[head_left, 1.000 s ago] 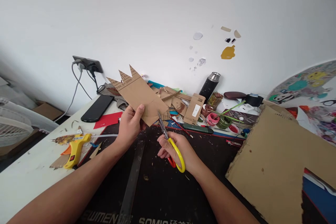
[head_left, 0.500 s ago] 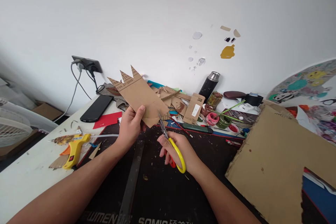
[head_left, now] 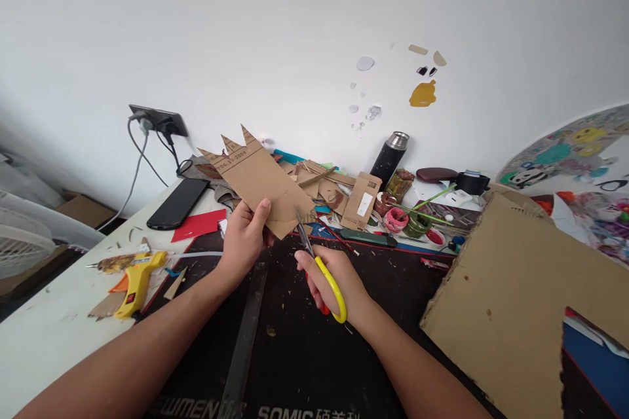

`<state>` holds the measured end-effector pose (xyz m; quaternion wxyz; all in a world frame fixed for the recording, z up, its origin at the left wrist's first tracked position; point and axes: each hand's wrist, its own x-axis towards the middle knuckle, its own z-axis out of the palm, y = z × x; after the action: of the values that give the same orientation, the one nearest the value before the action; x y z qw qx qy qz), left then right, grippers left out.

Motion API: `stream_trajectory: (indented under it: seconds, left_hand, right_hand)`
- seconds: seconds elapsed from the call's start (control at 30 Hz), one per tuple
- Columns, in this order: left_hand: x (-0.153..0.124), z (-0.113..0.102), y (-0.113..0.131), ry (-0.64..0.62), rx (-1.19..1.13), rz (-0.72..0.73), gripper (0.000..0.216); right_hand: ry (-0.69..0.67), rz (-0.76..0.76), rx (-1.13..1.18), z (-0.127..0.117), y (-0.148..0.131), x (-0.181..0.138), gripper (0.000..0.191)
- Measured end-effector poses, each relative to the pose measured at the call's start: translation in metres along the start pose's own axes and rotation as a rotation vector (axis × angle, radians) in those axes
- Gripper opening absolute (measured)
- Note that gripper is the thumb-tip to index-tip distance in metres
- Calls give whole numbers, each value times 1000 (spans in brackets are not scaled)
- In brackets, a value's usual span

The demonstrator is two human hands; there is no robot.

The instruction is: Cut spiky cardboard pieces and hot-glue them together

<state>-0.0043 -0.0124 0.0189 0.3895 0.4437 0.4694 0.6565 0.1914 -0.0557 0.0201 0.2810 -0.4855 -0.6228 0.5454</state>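
Observation:
My left hand (head_left: 250,232) is closed on the lower left edge of a brown cardboard piece (head_left: 260,180), thumb on its face. Pointed teeth run along the piece's upper left end, beside a line of printed digits. My right hand (head_left: 334,278) is closed around scissors (head_left: 333,291) with one yellow and one red handle loop. Their blades reach up into the cardboard's lower edge, to the right of my left thumb. My right fingers partly cover the red loop.
A yellow glue gun (head_left: 140,281), a red paper (head_left: 199,225) and a black phone (head_left: 177,203) lie to the left. A steel ruler (head_left: 246,334) rests on the black mat. Behind are cardboard scraps (head_left: 314,177), paint pots (head_left: 396,218) and a flask (head_left: 389,160); a large cardboard sheet (head_left: 496,301) lies right.
The scissors' handles have drawn closer together as my right fingers curl in. The cardboard and my left hand stay almost in place; the whole view has shifted slightly.

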Motion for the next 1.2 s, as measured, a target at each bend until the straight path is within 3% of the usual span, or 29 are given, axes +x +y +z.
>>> stream_trajectory:
  seconds: [0.43, 0.83, 1.2]
  left_hand:
    - [2, 3, 2, -9, -8, -6, 47]
    - [2, 2, -2, -6, -19, -10, 43]
    - [4, 0, 2, -34, -27, -29, 45]
  right_hand:
    - [12, 38, -105, 3, 3, 3, 36]
    - [59, 11, -146, 5, 7, 4, 40]
    - [-26, 30, -47, -2, 2, 2, 43]
